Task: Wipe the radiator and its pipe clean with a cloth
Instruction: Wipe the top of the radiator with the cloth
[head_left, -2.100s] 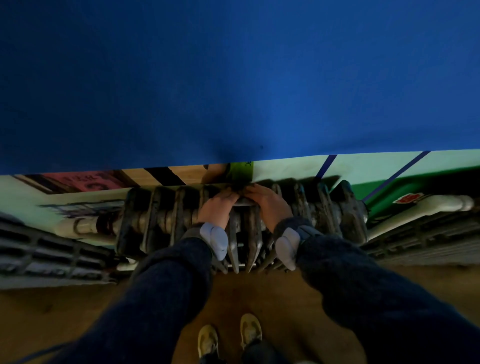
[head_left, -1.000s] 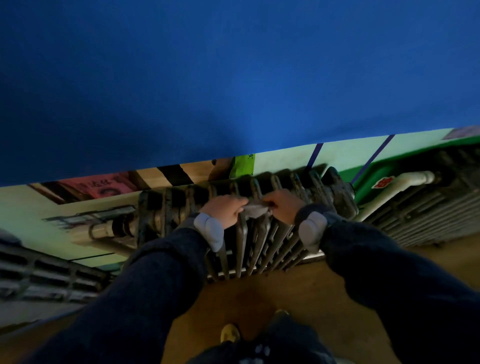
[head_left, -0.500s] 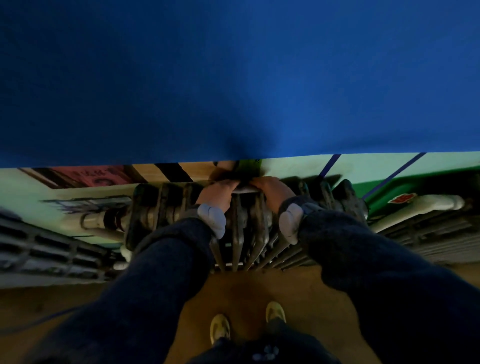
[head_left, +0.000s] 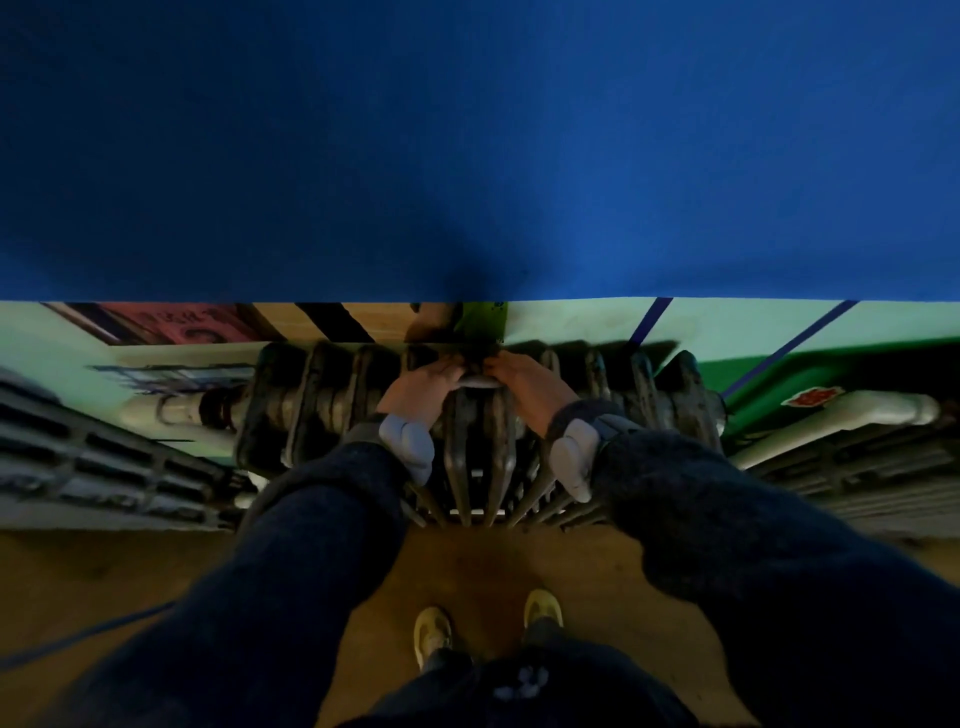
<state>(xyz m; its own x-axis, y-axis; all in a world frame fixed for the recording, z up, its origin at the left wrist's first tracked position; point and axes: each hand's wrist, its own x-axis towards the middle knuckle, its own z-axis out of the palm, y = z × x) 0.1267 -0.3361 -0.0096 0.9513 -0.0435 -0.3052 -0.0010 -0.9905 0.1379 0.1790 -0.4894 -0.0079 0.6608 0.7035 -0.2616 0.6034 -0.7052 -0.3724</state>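
Observation:
A dark, grimy ribbed radiator (head_left: 322, 405) stands against the wall below me. A pale pipe (head_left: 176, 410) enters it from the left, and another pale pipe (head_left: 852, 415) leaves it on the right. A small grey-white cloth (head_left: 475, 382) lies stretched over the top of the middle ribs. My left hand (head_left: 423, 392) grips its left end and my right hand (head_left: 530, 387) grips its right end, fingers curled over the far edge. Most of the cloth is hidden under my fingers.
A blue panel (head_left: 478, 145) fills the upper view above a pale green wall (head_left: 571, 322). Grey grilles (head_left: 93, 478) flank the radiator on both sides. My yellow shoes (head_left: 434, 631) stand on the brown floor (head_left: 467, 561).
One second ago both hands held the cloth nearer the front of the ribs; they have slid it back to the far top edge, by the wall.

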